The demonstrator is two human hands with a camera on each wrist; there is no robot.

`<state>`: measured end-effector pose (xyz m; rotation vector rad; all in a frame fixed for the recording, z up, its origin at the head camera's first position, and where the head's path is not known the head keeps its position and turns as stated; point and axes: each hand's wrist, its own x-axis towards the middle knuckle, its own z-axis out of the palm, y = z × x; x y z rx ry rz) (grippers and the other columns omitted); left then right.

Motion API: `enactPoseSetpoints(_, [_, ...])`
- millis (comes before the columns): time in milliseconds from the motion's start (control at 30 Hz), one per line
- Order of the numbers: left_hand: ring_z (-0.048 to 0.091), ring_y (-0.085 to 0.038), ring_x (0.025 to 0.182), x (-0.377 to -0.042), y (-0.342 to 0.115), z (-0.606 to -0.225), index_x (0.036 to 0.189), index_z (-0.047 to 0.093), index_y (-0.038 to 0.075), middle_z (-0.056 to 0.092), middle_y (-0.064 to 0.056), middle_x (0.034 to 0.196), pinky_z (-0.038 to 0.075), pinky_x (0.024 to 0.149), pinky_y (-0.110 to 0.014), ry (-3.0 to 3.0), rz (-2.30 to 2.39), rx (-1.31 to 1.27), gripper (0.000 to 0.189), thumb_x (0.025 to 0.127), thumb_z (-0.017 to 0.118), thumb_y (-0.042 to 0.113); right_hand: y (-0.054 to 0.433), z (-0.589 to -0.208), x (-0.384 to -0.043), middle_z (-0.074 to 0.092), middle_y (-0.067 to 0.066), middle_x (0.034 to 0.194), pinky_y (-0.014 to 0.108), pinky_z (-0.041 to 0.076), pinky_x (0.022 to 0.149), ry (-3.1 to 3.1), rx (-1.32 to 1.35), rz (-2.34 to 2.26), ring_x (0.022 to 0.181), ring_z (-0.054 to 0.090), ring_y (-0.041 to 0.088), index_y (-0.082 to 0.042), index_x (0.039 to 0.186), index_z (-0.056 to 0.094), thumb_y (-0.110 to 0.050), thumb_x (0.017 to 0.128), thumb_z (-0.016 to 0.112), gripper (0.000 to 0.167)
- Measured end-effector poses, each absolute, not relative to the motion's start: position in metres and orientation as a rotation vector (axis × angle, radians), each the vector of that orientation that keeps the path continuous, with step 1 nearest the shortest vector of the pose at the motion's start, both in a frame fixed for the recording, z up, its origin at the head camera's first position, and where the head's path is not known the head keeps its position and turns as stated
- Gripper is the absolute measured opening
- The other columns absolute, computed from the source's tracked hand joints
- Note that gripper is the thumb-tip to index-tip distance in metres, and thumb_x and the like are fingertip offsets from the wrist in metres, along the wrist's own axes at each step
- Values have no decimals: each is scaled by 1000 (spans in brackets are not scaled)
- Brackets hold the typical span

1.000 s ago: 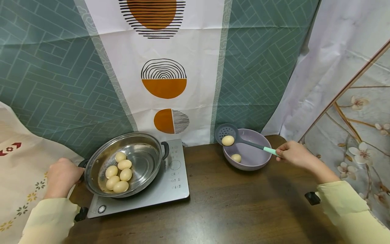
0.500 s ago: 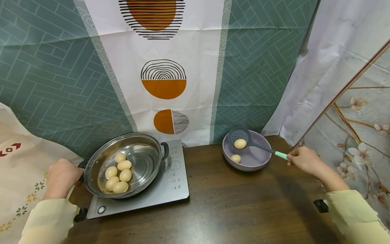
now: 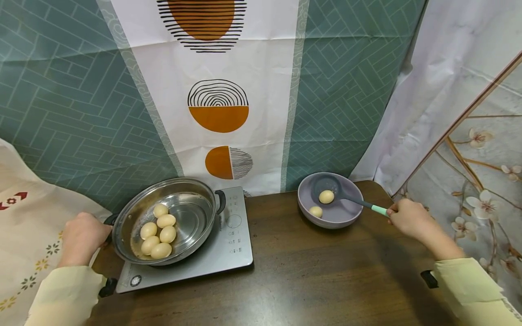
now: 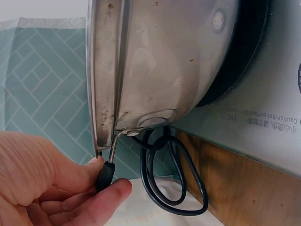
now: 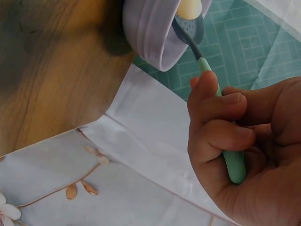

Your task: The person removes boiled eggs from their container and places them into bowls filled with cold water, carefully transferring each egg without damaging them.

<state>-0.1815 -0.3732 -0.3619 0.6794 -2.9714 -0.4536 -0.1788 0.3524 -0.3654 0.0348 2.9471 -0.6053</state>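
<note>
My right hand (image 3: 412, 219) grips the mint-green handle of a grey slotted skimmer (image 5: 235, 167). The skimmer's head is inside a lilac bowl (image 3: 346, 217), bearing one pale egg (image 3: 326, 196). A second egg (image 3: 316, 212) lies in the bowl, just left of the skimmer. At the far left, my left hand (image 3: 84, 236) pinches the black side handle (image 4: 105, 175) of a steel pan (image 3: 195, 192), thumb on one side and fingers on the other. Several eggs (image 3: 167, 234) lie grouped in the left part of the pan.
Beneath the pan is a silver induction cooker (image 3: 234, 244) on a brown wooden table (image 3: 293, 276). A looped black cord (image 4: 188, 165) hangs under the pan handle. Patterned cloth (image 3: 342, 90) stands behind the table, with flowered sheets at both sides.
The skimmer with its egg has moved right from the bowl's left rim and down into the bowl. My right hand shifted right with it. My left hand stays on the pan handle.
</note>
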Motion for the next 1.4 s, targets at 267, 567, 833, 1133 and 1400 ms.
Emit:
enactPoseSetpoints(267, [50, -29, 52, -181, -373, -363, 47, 60, 2, 53, -5, 44, 35, 44, -33, -2965, -435, 653, 31, 73, 58, 19, 352, -366, -180, 61, 7, 75, 31, 37, 51, 2983, 69, -529, 61, 50, 20, 3, 96, 65, -18, 91, 47, 28])
enactPoseSetpoints(567, [50, -28, 51, -181, -374, -363, 46, 60, 3, 52, -3, 41, 35, 44, -32, -2973, -434, 661, 32, 73, 58, 20, 350, -366, -180, 62, 15, 81, 35, 38, 52, 3038, 69, -455, 64, 51, 26, 1, 97, 66, -14, 84, 48, 27])
enactPoseSetpoints(833, [51, -29, 52, -182, -375, -363, 45, 60, 4, 53, -5, 43, 36, 44, -32, -2971, -408, 652, 31, 72, 59, 21, 345, -364, -179, 61, 17, 80, 37, 37, 50, 3050, 82, -426, 62, 50, 27, 0, 100, 66, -16, 86, 47, 28])
enactPoseSetpoints(1133, [50, -30, 54, -182, -373, -362, 47, 59, 3, 53, -6, 45, 35, 44, -32, -2971, -405, 658, 31, 72, 59, 21, 343, -366, -181, 61, 16, 76, 39, 39, 51, 3082, 80, -398, 62, 52, 28, -1, 97, 67, -16, 86, 50, 25])
enactPoseSetpoints(1400, [49, -29, 54, -182, -373, -362, 47, 59, 3, 53, -6, 46, 35, 44, -33, -2979, -408, 669, 31, 73, 58, 21, 342, -363, -179, 60, 15, 73, 37, 37, 48, 3085, 81, -406, 59, 50, 27, -1, 95, 66, -15, 86, 49, 24])
